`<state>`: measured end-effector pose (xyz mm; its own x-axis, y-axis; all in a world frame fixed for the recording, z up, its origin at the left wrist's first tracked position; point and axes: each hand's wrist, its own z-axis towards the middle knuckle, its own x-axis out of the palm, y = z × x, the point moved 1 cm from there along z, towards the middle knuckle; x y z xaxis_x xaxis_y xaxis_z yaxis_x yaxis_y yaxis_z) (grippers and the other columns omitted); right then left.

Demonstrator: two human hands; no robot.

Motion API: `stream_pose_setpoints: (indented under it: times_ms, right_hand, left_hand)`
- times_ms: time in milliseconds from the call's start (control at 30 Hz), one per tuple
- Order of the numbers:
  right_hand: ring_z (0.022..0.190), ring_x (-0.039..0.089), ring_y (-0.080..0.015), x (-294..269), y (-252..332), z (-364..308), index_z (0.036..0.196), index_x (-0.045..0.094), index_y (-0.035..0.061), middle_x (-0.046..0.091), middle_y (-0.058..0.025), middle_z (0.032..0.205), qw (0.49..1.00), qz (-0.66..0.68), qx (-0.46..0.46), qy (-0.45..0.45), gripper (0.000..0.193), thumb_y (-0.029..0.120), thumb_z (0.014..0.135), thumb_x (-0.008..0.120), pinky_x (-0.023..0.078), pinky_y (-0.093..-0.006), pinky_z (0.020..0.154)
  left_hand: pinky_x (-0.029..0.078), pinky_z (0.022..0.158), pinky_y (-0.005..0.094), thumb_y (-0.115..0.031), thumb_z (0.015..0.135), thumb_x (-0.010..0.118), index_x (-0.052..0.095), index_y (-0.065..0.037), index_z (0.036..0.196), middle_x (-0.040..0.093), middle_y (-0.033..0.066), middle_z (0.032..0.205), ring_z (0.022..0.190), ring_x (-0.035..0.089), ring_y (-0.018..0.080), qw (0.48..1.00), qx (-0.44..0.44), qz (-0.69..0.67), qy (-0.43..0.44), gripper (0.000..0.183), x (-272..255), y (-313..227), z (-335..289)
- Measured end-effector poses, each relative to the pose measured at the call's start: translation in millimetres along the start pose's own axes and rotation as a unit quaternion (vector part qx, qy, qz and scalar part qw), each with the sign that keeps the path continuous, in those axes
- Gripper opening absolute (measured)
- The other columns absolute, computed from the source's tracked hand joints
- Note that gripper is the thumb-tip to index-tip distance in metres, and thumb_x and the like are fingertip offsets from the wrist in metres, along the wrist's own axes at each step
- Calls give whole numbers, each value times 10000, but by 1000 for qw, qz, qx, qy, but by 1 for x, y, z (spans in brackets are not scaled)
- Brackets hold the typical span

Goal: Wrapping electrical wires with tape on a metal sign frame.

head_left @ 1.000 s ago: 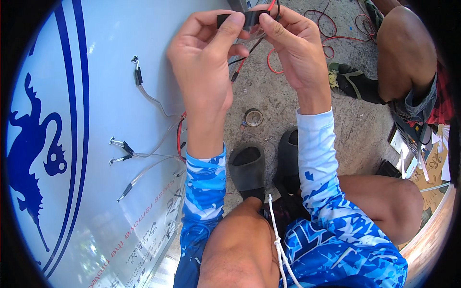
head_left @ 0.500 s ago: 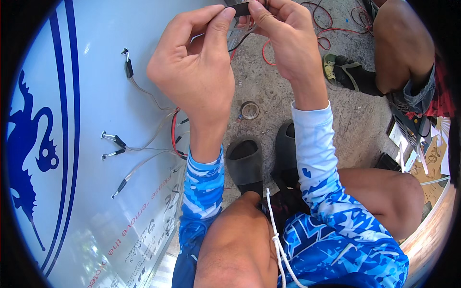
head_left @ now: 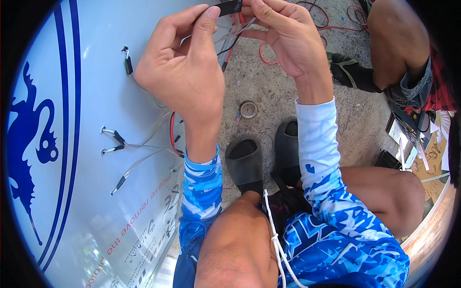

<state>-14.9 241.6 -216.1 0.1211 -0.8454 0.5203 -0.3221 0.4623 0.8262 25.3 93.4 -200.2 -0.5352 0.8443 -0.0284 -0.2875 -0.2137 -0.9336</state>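
At the top edge, my left hand point(head_left: 185, 62) pinches a short strip of black tape point(head_left: 230, 7) between thumb and fingers. My right hand point(head_left: 293, 41) is beside the strip's right end, its thumb and fingers closed round thin clear wires point(head_left: 244, 24); the exact grip is partly hidden. Black and red wires run down behind the strip, between the hands. To the left stands a pale panel point(head_left: 96, 86), with several clear leads point(head_left: 144, 144) coming out of small holes. Black wrappings point(head_left: 128, 65) cover joints on those leads.
A tape roll point(head_left: 248, 109) lies on the concrete floor, beyond my dark sandals point(head_left: 244, 161). Red cable point(head_left: 331, 27) trails across the far floor. Another person's bent leg point(head_left: 398, 43) and sandalled foot are at the right. Scraps and tools point(head_left: 418, 139) lie at the right edge.
Both hands and the tape strip have shifted slightly left. My right thumb, on the strip's end before, is now off it, and more of the wires shows between the hands.
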Motion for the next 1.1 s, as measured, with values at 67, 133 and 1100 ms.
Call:
stream_pose_setpoints:
  times_ms: [67, 133, 1100]
  right_hand:
    - [829, 695, -126, -6, -6, 3, 1155, 713, -29, 737, -67, 952, 1000, -3, -14, 3, 258, 182, 1009, 694, 581, -263, 763]
    - [839, 694, -128, -7, -8, 4, 1173, 709, -39, 741, -71, 968, 1000, -5, -27, 8, 268, 170, 1004, 700, 575, -263, 766]
    - [866, 687, -131, 1, -15, -2, 1153, 659, -86, 722, -88, 964, 993, -48, -108, -26, 194, 20, 991, 663, 569, -256, 814]
  left_hand:
    - [626, 726, 275, 22, 863, 789, 752, 69, 946, 753, 123, 838, 737, 740, 165, 1000, -5, -3, -4, 102, 0, -3, 2]
    - [635, 734, 284, 21, 866, 786, 749, 73, 948, 751, 127, 840, 741, 741, 170, 1000, -10, -4, -8, 104, 0, -5, 3]
    - [576, 765, 248, 117, 807, 786, 608, 41, 1065, 674, 101, 973, 892, 691, 161, 991, -111, -81, 7, 322, 18, 2, -1]
